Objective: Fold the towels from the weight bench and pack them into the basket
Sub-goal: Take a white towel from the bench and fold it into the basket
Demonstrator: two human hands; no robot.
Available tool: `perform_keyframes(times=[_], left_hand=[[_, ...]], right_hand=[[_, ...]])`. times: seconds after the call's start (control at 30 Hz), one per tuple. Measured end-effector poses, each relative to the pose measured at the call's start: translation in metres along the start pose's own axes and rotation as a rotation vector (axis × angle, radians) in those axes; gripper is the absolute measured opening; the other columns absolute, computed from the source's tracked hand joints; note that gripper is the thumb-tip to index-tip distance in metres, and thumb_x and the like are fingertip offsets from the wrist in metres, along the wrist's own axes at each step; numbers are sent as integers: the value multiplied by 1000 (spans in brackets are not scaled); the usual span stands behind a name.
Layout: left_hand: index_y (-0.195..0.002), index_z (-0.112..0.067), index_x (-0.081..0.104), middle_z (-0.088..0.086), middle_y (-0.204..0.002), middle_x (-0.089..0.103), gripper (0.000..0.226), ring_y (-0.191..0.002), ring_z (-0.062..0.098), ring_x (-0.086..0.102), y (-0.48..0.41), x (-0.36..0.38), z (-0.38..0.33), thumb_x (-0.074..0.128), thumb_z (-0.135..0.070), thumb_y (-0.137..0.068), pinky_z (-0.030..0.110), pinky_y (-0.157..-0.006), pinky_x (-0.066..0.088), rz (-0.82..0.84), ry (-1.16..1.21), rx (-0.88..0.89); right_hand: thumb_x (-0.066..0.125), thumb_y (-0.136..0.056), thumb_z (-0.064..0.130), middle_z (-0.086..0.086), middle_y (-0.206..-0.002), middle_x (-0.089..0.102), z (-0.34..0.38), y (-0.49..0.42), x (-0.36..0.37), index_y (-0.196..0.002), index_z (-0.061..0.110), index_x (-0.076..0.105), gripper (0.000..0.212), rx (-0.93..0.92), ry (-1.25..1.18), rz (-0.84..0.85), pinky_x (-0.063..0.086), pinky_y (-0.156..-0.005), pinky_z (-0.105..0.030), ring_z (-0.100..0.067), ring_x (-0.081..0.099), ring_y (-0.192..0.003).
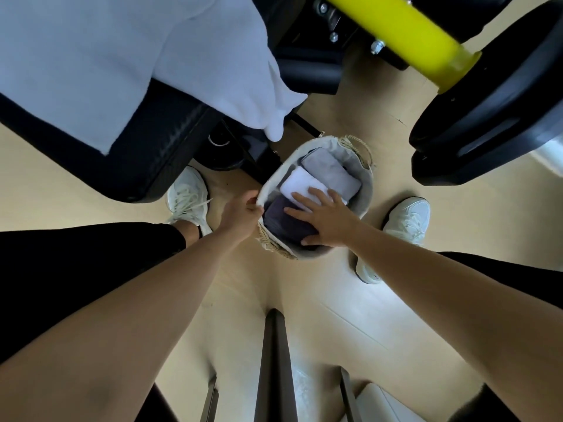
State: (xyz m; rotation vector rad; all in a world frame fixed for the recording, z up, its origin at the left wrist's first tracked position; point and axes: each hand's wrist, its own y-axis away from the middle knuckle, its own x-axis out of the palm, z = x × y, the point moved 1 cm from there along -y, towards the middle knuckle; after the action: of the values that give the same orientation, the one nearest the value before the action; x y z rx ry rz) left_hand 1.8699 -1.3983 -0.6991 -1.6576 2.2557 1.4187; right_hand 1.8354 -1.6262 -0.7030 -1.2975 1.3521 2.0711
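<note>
A woven basket [364, 190] with a pale cloth lining stands on the floor between my feet. Inside lie three folded towels: a grey one [330, 173] at the far end, a white one [300, 184] in the middle and a dark one [285, 223] nearest me. My right hand [327, 219] lies flat, fingers spread, on the dark and white towels. My left hand [240, 216] pinches the basket's left rim. A large pale blue towel [91, 56] is spread over the black weight bench [164, 153] at the upper left, one corner hanging over its edge.
A yellow barbell sleeve [405, 35] with black weight plates [493, 117] hangs close at the upper right. My white shoes [189, 199] flank the basket on the beige floor. Dark metal frame bars [271, 370] run along the floor near me.
</note>
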Motion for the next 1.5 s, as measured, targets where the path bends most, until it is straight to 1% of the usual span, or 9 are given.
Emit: perform_keyframes(times=[0.1,0.27,0.53,0.7,0.87,1.03,1.23,1.37,1.5], left_hand=[[-134,-18,62,3,-117,72,42,-105,25,67,15,-7,-14,62,-10,-93,26,-77,46,17,-30,45],[-126,-12,62,2,-111,67,35,-105,26,64,39,-13,-18,65,-10,-92,36,-88,48,82,-191,64],[-120,-17,71,3,-111,75,25,-102,22,69,120,-71,-104,64,-23,-96,36,-90,56,178,-408,479],[-116,-28,71,-13,-104,72,24,-99,12,65,160,-138,-153,65,-29,-93,38,-79,57,-193,-462,795],[-119,-19,71,2,-111,70,31,-102,30,63,146,-198,-150,74,-25,-88,43,-82,55,-731,-306,697],[-127,-21,67,6,-122,65,57,-106,37,57,121,-210,-134,80,-49,-80,45,-83,50,-714,-384,469],[-94,-18,74,2,-98,69,12,-91,32,60,116,-213,-129,72,-30,-90,41,-71,47,-807,-386,540],[-99,-14,70,-1,-91,72,12,-88,27,63,125,-220,-124,64,-24,-98,38,-76,50,-716,-119,606],[-98,-19,67,-12,-93,70,9,-90,9,65,149,-227,-125,60,-22,-102,14,-76,47,-525,183,644]], right_hand=[[64,-86,55,-4,-163,27,-11,23,-30,-153,32,32,78,81,-99,-32,32,-109,-52,-34,29,-145],[71,-84,34,-8,-138,57,-17,49,-42,-131,22,62,49,186,-347,-105,45,-100,-49,-34,53,-121],[67,-88,28,5,-87,73,6,80,-136,-96,25,73,10,323,-747,-379,51,-77,-27,-14,65,-78],[75,-87,18,9,-81,74,20,95,-202,-82,29,72,12,318,-983,-601,53,-75,-18,-5,66,-74],[76,-87,24,2,-97,72,34,73,-262,-105,19,72,19,320,-1134,-697,53,-75,-20,-6,65,-81],[71,-90,27,2,-131,53,57,32,-306,-134,22,55,47,262,-951,-718,49,-94,-30,-19,57,-109],[56,-93,55,-1,-139,40,75,-5,-323,-154,44,20,71,344,-374,-549,43,-99,-43,-30,36,-114],[57,-91,58,-4,-127,41,80,-7,-326,-138,43,47,51,407,-294,-555,33,-100,-44,-31,36,-117],[75,-79,50,4,-120,39,81,10,-319,-113,38,63,38,396,-377,-642,31,-99,-41,-25,31,-115]])
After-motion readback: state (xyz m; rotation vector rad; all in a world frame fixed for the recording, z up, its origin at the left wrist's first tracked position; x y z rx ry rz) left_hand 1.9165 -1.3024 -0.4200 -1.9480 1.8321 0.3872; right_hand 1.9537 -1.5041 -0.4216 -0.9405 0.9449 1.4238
